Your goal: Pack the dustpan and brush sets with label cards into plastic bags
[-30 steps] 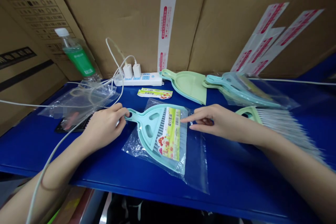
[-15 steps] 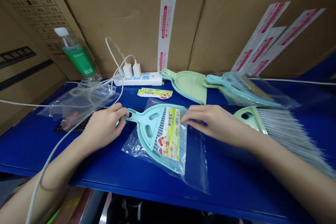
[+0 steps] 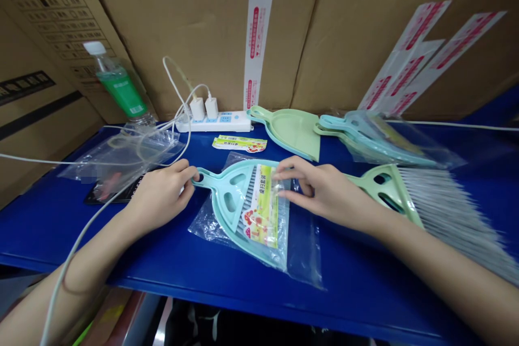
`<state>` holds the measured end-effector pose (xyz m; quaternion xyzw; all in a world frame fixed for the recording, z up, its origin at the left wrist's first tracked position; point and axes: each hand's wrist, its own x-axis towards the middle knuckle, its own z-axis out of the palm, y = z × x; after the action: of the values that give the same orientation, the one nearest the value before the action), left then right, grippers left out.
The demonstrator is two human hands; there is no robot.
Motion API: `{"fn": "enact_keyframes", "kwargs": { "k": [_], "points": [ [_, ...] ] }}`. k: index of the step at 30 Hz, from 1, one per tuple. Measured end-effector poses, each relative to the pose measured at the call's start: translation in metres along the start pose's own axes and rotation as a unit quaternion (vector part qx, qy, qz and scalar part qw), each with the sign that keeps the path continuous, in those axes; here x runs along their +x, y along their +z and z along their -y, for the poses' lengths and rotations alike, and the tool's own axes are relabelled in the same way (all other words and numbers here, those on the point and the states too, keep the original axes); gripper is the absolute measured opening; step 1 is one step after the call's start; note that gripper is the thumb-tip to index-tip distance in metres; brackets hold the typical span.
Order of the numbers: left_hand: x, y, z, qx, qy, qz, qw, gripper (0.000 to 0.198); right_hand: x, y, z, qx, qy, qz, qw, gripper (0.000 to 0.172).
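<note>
A light-blue dustpan [image 3: 221,211] with a small brush nested in it lies in front of me, its body inside a clear plastic bag [image 3: 306,259]. A yellow-green label card [image 3: 263,213] shows through the bag. My left hand [image 3: 164,189] is closed in a pinch on the end of the dustpan's handle, which sticks out of the bag. At the dustpan's right edge is my right hand [image 3: 314,186], thumb and fingers apart. Its fingertips are over the bag by the label; whether they press on it I cannot tell.
Behind lie a green dustpan [image 3: 294,130], another bagged dustpan set [image 3: 373,132], a loose label card [image 3: 239,144] and a power strip [image 3: 231,123]. A green brush [image 3: 438,200] lies right, partly behind my forearm. Left are a bottle [image 3: 121,89], crumpled plastic and a cable crossing my left arm.
My right hand has moved left over the dustpan's edge, and its thumb and fingers have spread apart. My left hand keeps its pinch on the handle.
</note>
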<state>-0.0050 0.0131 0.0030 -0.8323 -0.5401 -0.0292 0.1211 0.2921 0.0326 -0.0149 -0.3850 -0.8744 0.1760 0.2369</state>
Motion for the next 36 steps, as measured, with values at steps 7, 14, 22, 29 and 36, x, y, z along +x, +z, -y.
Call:
{"fn": "enact_keyframes", "kwargs": {
  "k": [7, 14, 22, 29, 36],
  "points": [
    [-0.001, 0.001, -0.001, -0.002, 0.009, -0.022, 1.000, 0.034, 0.000, 0.004, -0.005, -0.070, -0.002, 0.025, 0.997, 0.048],
    [-0.001, 0.001, -0.001, -0.004, 0.013, -0.029, 0.999, 0.034, -0.001, 0.004, -0.002, -0.083, -0.005, 0.001, 0.997, 0.054],
    [0.000, 0.001, -0.001, 0.012, 0.003, -0.016, 1.000, 0.034, -0.001, -0.006, -0.010, -0.183, -0.008, -0.048, 0.982, 0.026],
    [0.001, 0.000, -0.003, 0.037, -0.006, -0.024, 0.999, 0.034, -0.005, -0.007, -0.025, -0.256, 0.017, 0.040, 0.966, 0.025],
    [0.001, -0.002, -0.006, 0.049, -0.036, -0.009, 0.998, 0.035, -0.004, -0.009, -0.029, -0.250, 0.023, 0.055, 0.966, 0.028]
  ]
}}
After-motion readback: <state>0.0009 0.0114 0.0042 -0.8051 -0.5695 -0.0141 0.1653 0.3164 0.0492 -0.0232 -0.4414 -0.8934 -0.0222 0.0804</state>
